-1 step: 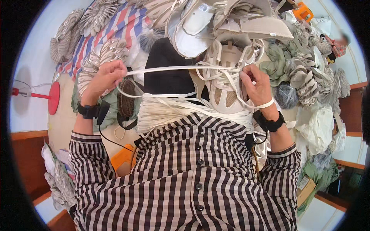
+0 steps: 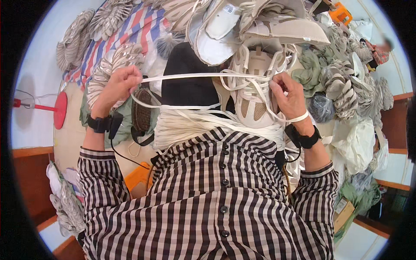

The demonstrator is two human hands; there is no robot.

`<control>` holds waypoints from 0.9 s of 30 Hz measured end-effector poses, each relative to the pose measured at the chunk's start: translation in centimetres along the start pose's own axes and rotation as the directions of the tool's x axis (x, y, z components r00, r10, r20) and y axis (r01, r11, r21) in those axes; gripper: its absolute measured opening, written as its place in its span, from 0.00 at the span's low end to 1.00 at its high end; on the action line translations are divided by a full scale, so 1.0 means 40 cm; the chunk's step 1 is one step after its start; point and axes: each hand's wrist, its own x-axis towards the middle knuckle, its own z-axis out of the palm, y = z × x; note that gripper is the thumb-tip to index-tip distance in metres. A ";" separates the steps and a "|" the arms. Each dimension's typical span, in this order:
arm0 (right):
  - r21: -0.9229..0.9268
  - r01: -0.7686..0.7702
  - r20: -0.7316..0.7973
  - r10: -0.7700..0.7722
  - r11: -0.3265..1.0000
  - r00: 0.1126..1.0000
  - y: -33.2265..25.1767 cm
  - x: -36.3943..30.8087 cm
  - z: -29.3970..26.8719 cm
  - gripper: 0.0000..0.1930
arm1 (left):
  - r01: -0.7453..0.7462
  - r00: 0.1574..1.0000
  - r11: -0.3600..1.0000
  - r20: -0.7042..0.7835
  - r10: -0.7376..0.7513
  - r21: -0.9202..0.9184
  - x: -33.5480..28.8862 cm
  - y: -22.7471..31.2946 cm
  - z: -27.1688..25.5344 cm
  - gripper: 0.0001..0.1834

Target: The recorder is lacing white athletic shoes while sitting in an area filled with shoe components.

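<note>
A white flat shoelace stretches taut between my two hands. My left hand is closed, pinching it at the left, and a loose length droops below in a curve. My right hand pinches the lace beside the beige shoe upper, where it threads through the eyelets. More lace loops over the upper's front and runs to my right wrist. The upper lies toe toward me, just beyond a thick bundle of white laces across my lap. A black pad lies under the taut lace.
Other unfinished beige uppers are heaped beyond. Bundled uppers lie on striped cloth at far left and in a pile at right. A dark brush-like object rests near my left hand. A red round-based stand is at far left.
</note>
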 end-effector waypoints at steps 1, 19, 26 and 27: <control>0.015 0.002 0.012 -0.002 1.000 1.000 -0.004 0.002 -0.003 0.05 | 0.002 1.000 1.000 -0.004 -0.002 -0.002 0.004 -0.010 -0.003 0.03; -0.572 0.378 0.089 -0.403 0.728 0.911 -0.024 0.102 -0.046 0.07 | -0.671 0.600 0.521 -0.026 0.799 0.528 0.101 0.205 0.514 0.13; -0.456 0.343 0.051 -0.361 0.821 0.931 0.037 0.100 -0.084 0.05 | -0.673 0.719 0.675 0.051 0.694 0.301 0.184 0.265 0.507 0.06; -0.398 0.323 0.030 -0.339 0.859 0.940 0.043 0.103 -0.079 0.05 | -0.648 0.759 0.732 0.100 0.643 0.209 0.193 0.279 0.500 0.07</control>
